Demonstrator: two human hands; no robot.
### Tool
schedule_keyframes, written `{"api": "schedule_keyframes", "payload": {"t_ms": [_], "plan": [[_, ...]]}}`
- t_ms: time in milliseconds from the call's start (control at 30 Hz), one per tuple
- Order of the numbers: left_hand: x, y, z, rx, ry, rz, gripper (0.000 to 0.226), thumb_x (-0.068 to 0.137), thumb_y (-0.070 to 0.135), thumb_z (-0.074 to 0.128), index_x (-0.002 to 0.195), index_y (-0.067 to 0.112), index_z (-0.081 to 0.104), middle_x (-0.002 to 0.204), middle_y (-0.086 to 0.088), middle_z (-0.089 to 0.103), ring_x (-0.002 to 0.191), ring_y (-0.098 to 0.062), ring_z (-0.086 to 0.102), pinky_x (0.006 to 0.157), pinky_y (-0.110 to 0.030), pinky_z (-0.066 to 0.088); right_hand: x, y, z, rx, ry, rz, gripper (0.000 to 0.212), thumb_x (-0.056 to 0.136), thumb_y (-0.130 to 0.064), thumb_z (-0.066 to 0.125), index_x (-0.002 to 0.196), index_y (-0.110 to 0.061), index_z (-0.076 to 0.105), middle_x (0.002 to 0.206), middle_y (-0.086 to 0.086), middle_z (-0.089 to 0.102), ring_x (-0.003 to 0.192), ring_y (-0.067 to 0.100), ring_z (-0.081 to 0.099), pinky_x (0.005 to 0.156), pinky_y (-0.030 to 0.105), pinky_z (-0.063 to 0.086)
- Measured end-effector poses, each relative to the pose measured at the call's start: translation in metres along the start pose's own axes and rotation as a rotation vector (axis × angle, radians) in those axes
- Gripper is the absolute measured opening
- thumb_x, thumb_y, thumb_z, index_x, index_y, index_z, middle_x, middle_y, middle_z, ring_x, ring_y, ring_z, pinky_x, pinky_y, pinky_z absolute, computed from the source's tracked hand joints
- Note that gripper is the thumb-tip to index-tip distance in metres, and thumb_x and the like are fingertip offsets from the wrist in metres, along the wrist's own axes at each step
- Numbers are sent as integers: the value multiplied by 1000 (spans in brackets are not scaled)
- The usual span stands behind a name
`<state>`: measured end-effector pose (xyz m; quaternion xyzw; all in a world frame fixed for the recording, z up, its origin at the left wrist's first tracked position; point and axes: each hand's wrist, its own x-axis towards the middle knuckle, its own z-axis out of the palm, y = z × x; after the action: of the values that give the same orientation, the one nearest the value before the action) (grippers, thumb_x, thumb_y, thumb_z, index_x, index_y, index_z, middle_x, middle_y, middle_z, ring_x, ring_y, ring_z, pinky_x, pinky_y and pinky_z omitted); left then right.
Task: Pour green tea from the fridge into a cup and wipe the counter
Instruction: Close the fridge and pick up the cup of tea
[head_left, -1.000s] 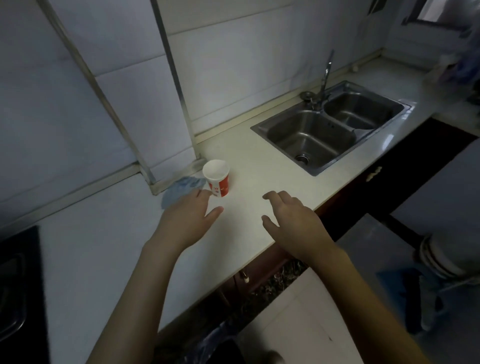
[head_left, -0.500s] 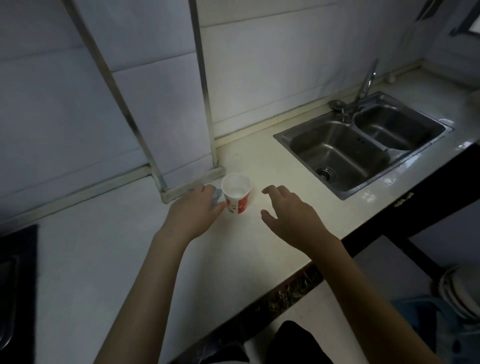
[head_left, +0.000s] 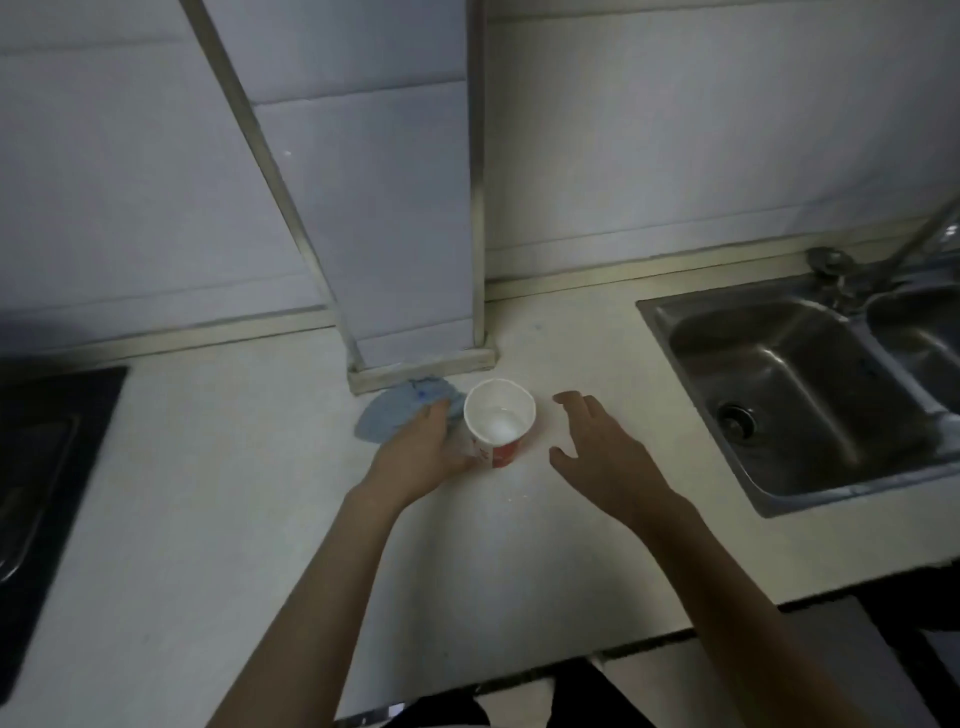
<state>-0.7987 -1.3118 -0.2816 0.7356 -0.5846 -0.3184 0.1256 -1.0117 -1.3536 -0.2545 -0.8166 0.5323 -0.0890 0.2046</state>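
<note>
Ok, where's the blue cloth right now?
In the head view, the blue cloth lies on the counter left of the paper cup, below the wall column, partly under the left hand.

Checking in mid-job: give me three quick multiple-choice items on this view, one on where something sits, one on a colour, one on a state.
1. Where does the crumpled blue cloth lie?
A. in the sink
B. on the counter, left of the cup
C. on the dark hob

2. What colour is the lower band of the white paper cup?
A. red
B. green
C. black

3. How does the right hand stand?
A. closed round the cup
B. open, apart from the cup
C. pressing the cloth

Answers: 1 B, the cloth sits beside the cup under the left hand. 2 A, red shows below the white rim. 3 B, bare white counter shows between its spread fingers and the cup.
</note>
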Motion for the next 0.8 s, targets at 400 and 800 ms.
{"api": "schedule_keyframes", "payload": {"t_ms": [400, 800], "plan": [[30, 7, 60, -567, 252, -17, 87, 63, 35, 92, 135, 35, 44, 130, 14, 54, 119, -2, 52, 99, -26, 46, 54, 36, 45, 138, -239, -106, 54, 87, -18, 59, 136, -18, 35, 130, 1, 46, 116, 20, 50, 88, 31, 45], [25, 15, 68, -774, 359, -45, 71, 68, 24, 89, 120, 45, 46, 118, 23, 58, 105, 12, 54, 85, -18, 49, 57, 27, 69, 424, -157, 45, 40, 87, -21, 60, 124, -10, 52, 109, -3, 58, 104, 18, 60, 83, 23, 41]]}}
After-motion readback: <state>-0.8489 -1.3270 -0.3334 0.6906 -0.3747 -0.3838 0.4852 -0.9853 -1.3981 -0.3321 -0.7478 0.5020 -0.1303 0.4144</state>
